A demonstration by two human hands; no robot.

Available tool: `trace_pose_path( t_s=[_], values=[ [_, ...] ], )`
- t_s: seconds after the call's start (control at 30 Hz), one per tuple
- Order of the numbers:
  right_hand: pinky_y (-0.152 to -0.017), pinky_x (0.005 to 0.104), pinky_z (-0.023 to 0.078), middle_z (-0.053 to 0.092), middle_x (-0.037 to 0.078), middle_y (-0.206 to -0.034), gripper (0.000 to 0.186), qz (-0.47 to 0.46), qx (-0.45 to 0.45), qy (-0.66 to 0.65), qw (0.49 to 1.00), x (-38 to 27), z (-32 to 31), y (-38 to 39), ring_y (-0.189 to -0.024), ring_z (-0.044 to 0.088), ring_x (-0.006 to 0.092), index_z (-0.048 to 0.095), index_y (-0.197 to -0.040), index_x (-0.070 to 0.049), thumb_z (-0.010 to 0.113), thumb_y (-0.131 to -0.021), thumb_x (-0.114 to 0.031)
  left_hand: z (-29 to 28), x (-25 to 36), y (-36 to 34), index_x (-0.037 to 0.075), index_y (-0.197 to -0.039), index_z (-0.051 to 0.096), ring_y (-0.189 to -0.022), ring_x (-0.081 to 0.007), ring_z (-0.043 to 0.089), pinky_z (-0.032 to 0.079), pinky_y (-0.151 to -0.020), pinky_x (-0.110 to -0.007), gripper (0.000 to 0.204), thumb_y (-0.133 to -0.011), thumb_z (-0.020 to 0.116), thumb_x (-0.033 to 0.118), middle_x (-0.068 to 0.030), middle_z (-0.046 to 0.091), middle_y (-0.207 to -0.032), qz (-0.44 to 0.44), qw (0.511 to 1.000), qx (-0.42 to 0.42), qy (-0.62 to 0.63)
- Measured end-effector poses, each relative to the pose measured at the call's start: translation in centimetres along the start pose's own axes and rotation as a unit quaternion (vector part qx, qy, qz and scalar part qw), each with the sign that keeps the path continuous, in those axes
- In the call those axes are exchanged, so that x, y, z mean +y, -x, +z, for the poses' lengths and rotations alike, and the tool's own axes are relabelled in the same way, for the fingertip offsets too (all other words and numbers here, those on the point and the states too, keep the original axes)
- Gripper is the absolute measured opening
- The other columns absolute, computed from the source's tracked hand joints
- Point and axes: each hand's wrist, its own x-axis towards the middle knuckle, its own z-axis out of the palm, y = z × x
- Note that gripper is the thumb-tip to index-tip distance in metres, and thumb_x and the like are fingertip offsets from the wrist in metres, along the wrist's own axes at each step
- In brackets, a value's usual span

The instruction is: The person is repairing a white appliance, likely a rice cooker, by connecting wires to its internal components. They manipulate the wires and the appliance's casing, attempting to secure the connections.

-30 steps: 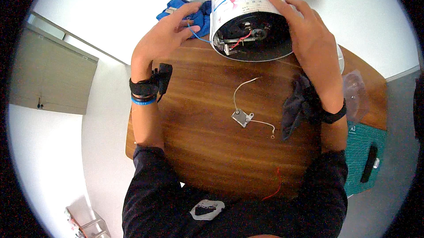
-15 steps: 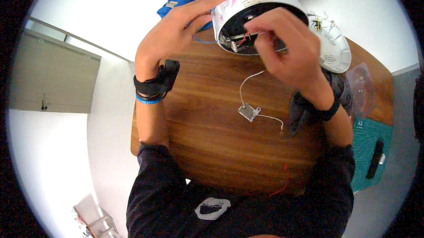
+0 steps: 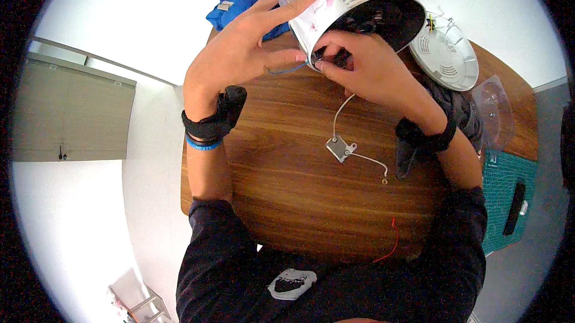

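A white cylindrical appliance housing (image 3: 326, 14) with a pink flower print lies tilted at the far side of the table, its dark open end toward me. My left hand (image 3: 233, 50) grips its left side, two fingers stretched over the outer wall and the thumb at the rim. A thin blue wire (image 3: 287, 72) loops below that thumb. At the opening's lower left edge, my right hand (image 3: 374, 71) is closed, fingertips pinched just inside the rim; what they hold is hidden. Below lies a small metal plate part (image 3: 340, 148) with white leads, one ending in a ring terminal.
Right of the housing rests a round white vented cover (image 3: 446, 62) with wires. Dark cloth (image 3: 410, 152) lies under my right wrist, beside a clear plastic package (image 3: 495, 113). A green cutting mat (image 3: 500, 182), a red wire (image 3: 396, 240) and a blue bundle (image 3: 230, 11) are also around.
My right hand has moved down and left, from the middle of the opening to its lower left rim. The housing has tipped slightly, and my left thumb has come down to the rim.
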Motion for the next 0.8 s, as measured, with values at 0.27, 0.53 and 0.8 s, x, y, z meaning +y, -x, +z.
trace_pose_path(
  t_s=[0.27,0.53,0.8],
  values=[
    [-0.073,0.041,0.06,0.079,0.012,-0.088,0.034,0.085,-0.005,0.022,0.996,-1.3,-1.1,-0.1,-0.081,0.077,0.0302,0.077,-0.096,-0.004,0.082,-0.087,-0.037,-0.2,0.2,-1.3,0.022,-0.171,0.023,-0.164,-0.0402,0.0,0.029,-0.13,-0.051,0.112,-0.081,0.086,0.003,-0.0055,0.016,-0.179,-0.014,0.991,-0.128,-0.024],
    [-0.048,0.0275,0.051,0.074,0.005,-0.078,0.045,0.161,-0.061,-0.134,0.976,-1.1,-2.1,-0.3,-0.052,0.064,0.0105,0.077,-0.103,0.002,0.081,-0.092,-0.041,-0.4,3.4,-2.5,0.025,-0.173,0.019,-0.128,-0.0409,0.062,0.056,-0.098,-0.04,0.109,-0.088,0.083,0.002,-0.037,-0.007,-0.172,-0.158,0.972,-0.169,0.049],
    [-0.048,0.0274,0.05,0.076,0.003,-0.082,0.036,0.184,-0.086,-0.162,0.966,-2.5,-2.4,-0.3,-0.05,0.062,0.0101,0.077,-0.101,0.0,0.068,-0.104,-0.035,0.0,3.0,-2.1,0.023,-0.173,0.017,-0.152,-0.0486,0.039,0.057,-0.094,-0.039,0.114,-0.082,0.076,-0.011,-0.0395,-0.012,-0.171,-0.061,0.99,-0.129,-0.006]
  ],
)
